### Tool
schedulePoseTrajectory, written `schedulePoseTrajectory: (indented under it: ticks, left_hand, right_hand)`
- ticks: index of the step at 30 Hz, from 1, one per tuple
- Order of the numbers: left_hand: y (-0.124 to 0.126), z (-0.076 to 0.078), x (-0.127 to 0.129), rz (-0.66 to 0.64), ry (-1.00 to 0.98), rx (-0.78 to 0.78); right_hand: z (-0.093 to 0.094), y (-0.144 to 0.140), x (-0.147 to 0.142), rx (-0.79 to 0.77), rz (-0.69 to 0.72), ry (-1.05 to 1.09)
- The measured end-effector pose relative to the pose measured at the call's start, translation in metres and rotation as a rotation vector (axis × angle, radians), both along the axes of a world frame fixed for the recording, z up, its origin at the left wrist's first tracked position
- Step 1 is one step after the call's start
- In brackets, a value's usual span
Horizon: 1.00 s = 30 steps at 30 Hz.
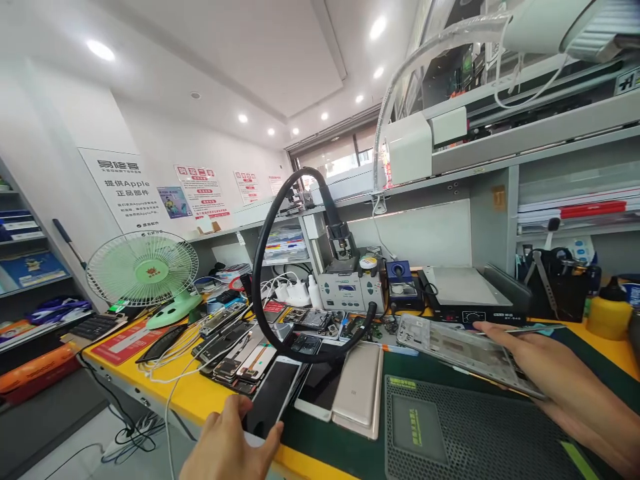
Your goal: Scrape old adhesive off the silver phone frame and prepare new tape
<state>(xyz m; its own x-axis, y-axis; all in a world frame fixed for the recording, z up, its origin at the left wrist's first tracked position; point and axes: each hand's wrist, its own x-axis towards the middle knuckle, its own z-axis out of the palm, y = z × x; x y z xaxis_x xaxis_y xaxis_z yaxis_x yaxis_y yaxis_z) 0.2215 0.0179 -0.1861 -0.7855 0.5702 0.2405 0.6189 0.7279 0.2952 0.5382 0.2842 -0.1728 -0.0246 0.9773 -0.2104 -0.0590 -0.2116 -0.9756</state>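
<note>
My left hand (233,440) is at the table's front edge, thumb and fingers closed on the two sides of the near end of a white-framed phone (274,397) with a dark screen. On the right, my right hand (555,373) grips a silver phone frame (455,347), its inner side facing up, tilted above the mat. A thin metal tool (537,329) sticks out by the same hand; its kind is unclear. Between the hands lie another white phone (317,387) and a gold phone (356,387). Below the frame is a dark perforated pad (460,427).
A hot-air station (350,291) stands behind, its black hose (257,267) looping over the phones. Stacked phone parts (245,357) and white cables (170,373) spread leftward. A green fan (145,270) stands at left, a heating plate (465,291) and yellow bottle (610,313) at right.
</note>
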Motion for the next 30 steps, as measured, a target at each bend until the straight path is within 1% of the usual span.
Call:
schedulePoseTrajectory:
  ticks: [3,5,9,12,16,21,25,30]
  left_hand:
    - [0.001,0.017,-0.020,0.021,0.028,-0.031]
    - [0.009,0.026,-0.032,0.020,0.064,-0.040]
    - [0.037,0.041,-0.053,0.010,0.125,-0.054]
    - [0.059,0.046,-0.070,-0.026,0.128,-0.079]
    - [0.083,0.045,-0.091,-0.069,0.112,-0.133]
    - [0.101,0.034,-0.102,-0.094,0.121,-0.182]
    - [0.107,0.026,-0.102,-0.070,0.135,-0.200]
    - [0.106,0.025,-0.099,0.006,0.146,-0.205]
  right_hand:
    - [0.002,0.000,0.001,-0.064,0.016,0.038]
    - [0.003,-0.002,0.001,-0.081,0.024,0.052]
    - [0.007,-0.007,0.000,-0.086,0.021,0.065]
    - [0.012,-0.010,0.000,-0.067,0.022,0.080]
    - [0.016,-0.011,0.000,-0.081,0.016,0.090]
    - [0.018,-0.012,0.001,-0.076,0.009,0.086]
    - [0.020,-0.014,0.000,-0.079,-0.004,0.067]
    - [0.020,-0.015,0.002,-0.062,0.007,0.069]
